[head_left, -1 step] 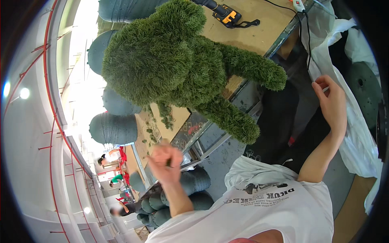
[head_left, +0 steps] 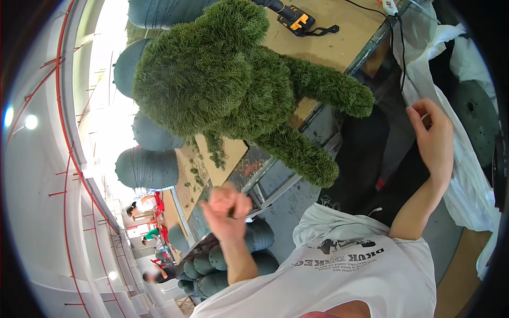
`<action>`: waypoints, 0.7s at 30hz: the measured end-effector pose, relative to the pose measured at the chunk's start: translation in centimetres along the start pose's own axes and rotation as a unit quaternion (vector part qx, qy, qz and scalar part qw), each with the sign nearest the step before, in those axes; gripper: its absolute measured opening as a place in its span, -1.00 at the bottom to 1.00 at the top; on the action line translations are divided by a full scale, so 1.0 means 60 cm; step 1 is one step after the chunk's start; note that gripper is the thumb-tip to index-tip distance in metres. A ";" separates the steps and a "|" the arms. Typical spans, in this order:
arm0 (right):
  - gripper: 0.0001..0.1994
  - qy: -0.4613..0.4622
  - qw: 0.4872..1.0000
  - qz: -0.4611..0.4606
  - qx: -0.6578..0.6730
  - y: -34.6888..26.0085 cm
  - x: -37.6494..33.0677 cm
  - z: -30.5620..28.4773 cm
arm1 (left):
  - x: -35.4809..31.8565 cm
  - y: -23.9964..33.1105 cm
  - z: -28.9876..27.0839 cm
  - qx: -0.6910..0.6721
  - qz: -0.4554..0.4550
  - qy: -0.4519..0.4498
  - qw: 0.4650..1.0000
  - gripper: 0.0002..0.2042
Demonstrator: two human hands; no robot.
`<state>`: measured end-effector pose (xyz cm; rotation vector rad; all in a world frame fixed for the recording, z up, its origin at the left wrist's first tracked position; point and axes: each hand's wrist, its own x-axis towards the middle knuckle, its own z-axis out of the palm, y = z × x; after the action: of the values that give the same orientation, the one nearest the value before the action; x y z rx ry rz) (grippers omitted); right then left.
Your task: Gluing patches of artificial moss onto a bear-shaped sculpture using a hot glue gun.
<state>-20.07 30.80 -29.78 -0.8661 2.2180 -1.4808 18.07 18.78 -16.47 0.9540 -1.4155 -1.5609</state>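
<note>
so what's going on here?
A person works at a bench that bears a big green turf-covered bear. The left hand is closed in a fist below the bear, maybe on something small; its grip is blurred. The right hand is raised beside the bear's arm, fingers curled, touching nothing clear. A yellow drill lies on the bench behind. Grey foam forms stand nearby.

The person wears a white short-sleeved T-shirt [head_left: 350,275] with dark print across the chest. Both forearms are bare below the sleeves. The hands, left [head_left: 228,209] and right [head_left: 436,140], wear no gloves.
</note>
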 end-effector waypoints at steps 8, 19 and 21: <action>-0.77 -0.257 0.856 -0.387 0.226 -0.163 -0.153 0.091 | -0.020 -0.075 0.117 -0.219 -0.153 -0.045 0.963 -0.47; -0.70 -0.198 0.863 -0.426 0.185 -0.143 -0.208 0.149 | -0.048 -0.102 0.102 -0.380 -0.210 -0.100 0.895 -0.46; -0.74 -0.206 0.872 -0.392 0.210 -0.139 -0.215 0.151 | -0.055 -0.109 0.099 -0.397 -0.208 -0.120 0.886 -0.48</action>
<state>-2.52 30.50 -26.48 -1.8302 1.1848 -1.7671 13.44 24.45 -22.39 0.5734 -0.5828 -2.3740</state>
